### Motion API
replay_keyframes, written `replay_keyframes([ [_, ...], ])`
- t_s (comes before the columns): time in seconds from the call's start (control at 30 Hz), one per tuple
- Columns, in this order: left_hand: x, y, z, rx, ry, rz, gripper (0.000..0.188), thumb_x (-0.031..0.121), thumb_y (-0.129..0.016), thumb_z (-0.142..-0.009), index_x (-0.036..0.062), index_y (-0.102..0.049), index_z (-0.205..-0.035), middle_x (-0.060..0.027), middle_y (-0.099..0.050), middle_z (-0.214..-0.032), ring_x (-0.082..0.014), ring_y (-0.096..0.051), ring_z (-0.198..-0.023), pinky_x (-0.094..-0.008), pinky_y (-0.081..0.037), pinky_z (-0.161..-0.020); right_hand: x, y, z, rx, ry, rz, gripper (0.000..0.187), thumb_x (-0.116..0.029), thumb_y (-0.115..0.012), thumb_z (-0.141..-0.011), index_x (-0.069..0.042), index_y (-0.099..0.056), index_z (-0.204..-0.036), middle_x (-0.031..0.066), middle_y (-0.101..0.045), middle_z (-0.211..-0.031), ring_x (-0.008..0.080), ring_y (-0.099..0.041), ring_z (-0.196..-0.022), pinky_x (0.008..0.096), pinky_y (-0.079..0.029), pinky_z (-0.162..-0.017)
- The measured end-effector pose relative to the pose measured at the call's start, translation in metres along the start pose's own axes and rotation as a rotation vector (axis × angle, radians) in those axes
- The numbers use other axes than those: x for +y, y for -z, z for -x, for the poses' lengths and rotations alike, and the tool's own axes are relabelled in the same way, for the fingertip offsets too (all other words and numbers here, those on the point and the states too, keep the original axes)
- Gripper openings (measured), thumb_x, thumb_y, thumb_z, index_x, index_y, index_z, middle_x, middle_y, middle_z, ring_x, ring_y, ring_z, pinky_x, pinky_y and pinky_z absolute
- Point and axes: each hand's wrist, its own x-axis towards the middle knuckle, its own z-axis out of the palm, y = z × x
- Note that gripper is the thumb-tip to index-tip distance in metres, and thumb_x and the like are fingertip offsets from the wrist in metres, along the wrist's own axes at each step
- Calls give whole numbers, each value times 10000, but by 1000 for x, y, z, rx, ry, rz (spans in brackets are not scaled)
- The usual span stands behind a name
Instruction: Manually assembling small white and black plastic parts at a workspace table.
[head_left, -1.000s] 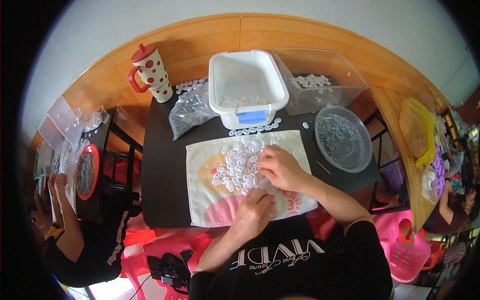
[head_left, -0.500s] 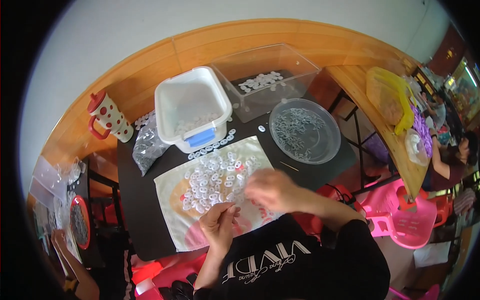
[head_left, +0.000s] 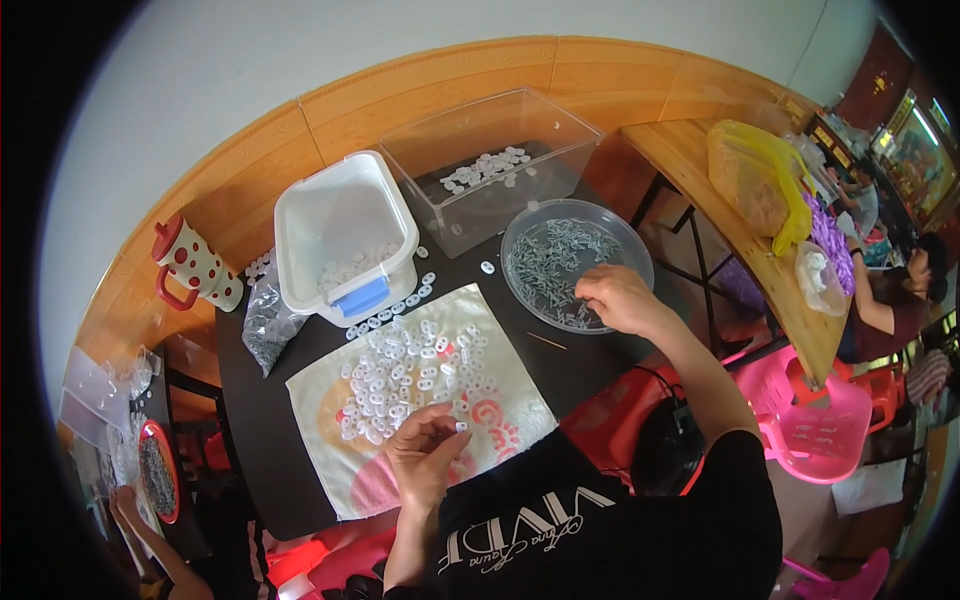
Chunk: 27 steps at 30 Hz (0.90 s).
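Note:
My left hand (head_left: 420,455), above the cloth (head_left: 325,465), pinches a small white oval two-hole plastic piece (head_left: 461,427) between thumb and fingertips. A heap of similar white pieces (head_left: 385,375) lies on the cloth just beyond it. Over to the right, my right hand (head_left: 618,298) dips over the near rim of a round see-through tray (head_left: 640,255). Small grey screws (head_left: 555,262) are scattered inside that tray. The fingers of my right hand are drawn together among them; whatever is between the fingertips is too small to make out.
Behind the cloth stand a white tub (head_left: 345,200) with a blue latch and a see-through box (head_left: 480,215), both holding white pieces. A bag of screws (head_left: 265,325) and a dotted tumbler (head_left: 195,265) are at left. A thin stick (head_left: 547,341) lies near the tray. Other people work at both sides.
My right hand has moved from above the cloth, near the left hand, out to the screw tray. My left hand stays over the cloth, its white piece now plainly visible. The view has shifted slightly.

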Motion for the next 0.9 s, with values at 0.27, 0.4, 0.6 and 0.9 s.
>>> replay_keyframes([
  [0.27, -3, 7, 3, 5, 3, -75, 258, -162, -680, -812, -3, -722, -1011, -43, -693, -788, -84, -647, -667, -197, -508, -573, 8, 4, -2, 6, -96, -202, 138, 57, -611, -820, -26, -636, -927, 142, -656, -918, 346, -647, -882, 420, -508, -745],
  [0.4, -5, 4, 0, 6, 1, -67, 249, -159, -680, -815, -2, -726, -1002, -48, -701, -793, -90, -655, -661, -200, -510, -563, 22, 7, 4, 29, -74, -322, 156, 83, -585, -852, -17, -638, -958, 144, -657, -936, 331, -653, -871, 390, -511, -739],
  [0.6, -5, 7, 1, -5, 17, -48, 221, -146, -666, -822, -13, -717, -992, -86, -716, -818, -125, -675, -675, -221, -520, -572, 15, 4, 4, 21, -194, -457, 118, 74, -599, -885, -12, -623, -963, 88, -641, -884, 206, -632, -791, 308, -498, -715],
  [0.9, -13, 15, -1, 48, 8, 22, 170, -126, -627, -870, -29, -704, -986, -145, -730, -906, -172, -695, -707, -247, -534, -586, -96, -15, -14, 147, -69, -1136, 66, 78, -613, -905, 18, -611, -932, 40, -611, -938, 67, -549, -818, 207, -444, -755],
])
